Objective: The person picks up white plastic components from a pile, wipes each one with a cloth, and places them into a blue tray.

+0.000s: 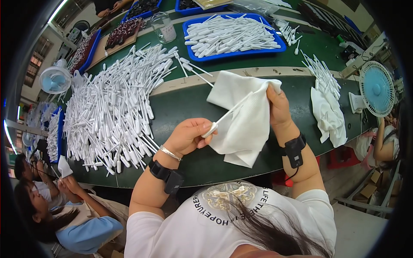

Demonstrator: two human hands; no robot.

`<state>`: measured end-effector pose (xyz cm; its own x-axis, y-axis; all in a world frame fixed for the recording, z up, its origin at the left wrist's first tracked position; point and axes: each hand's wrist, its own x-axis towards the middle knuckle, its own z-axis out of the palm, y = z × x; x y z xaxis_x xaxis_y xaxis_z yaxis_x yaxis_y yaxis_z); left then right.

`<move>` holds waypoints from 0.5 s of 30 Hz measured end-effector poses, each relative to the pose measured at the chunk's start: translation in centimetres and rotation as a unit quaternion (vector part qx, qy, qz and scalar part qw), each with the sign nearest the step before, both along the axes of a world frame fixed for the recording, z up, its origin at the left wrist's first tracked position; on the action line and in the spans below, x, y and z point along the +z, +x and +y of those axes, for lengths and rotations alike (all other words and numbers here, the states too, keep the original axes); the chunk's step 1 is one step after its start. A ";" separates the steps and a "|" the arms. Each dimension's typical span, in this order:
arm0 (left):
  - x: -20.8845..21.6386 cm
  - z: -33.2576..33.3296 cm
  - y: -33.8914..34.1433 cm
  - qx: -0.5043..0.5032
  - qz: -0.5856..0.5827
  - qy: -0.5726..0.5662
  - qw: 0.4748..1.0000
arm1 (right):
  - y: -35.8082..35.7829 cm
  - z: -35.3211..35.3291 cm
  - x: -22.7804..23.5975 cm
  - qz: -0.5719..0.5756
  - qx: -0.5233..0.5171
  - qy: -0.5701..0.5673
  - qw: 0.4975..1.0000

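My left hand (186, 136) pinches the broad, rounded end of a thin white plastic stick (226, 113). The stick slants up and right across a white cloth (248, 139), and its far end is lost among the folds. Gripping the cloth's upper right side is my right hand (280, 107), its fingers partly hidden behind the fabric. The rest of the cloth hangs down between my hands, over the green table. To the left of my left hand spreads a large heap of similar white sticks (109, 107).
A blue tray (234, 55) of white sticks stands at the back. On the right lie more sticks (322, 75), a second white cloth (329, 116) and a blue-white fan (377, 89). A clear jar (164, 28) stands behind the heap. Co-workers sit at the left (88, 232) and right.
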<state>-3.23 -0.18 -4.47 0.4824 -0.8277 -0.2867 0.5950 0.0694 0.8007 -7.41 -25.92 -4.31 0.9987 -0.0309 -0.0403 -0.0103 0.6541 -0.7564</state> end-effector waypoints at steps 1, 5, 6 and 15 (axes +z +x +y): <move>-0.1 0.1 0.1 0.001 0.017 -0.022 1.000 | 0.0 -0.3 0.3 0.004 0.014 -0.014 1.000; -1.1 -0.5 -0.1 0.016 0.063 -0.051 0.997 | -0.5 1.3 -0.6 0.050 0.131 -0.150 0.979; -1.4 -1.0 -0.5 0.037 0.076 -0.036 0.996 | -0.8 3.0 -0.4 0.064 0.150 -0.181 0.970; 0.2 -3.2 -3.3 0.222 -0.404 0.211 0.862 | -2.4 7.5 -0.6 -0.044 0.043 -0.270 0.961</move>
<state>-6.54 -3.43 -4.32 0.9084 -0.4135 0.0618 -0.1797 -0.2526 0.9507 -9.86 -18.40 -4.88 0.9973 0.0591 0.0440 0.0336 0.1665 -0.9855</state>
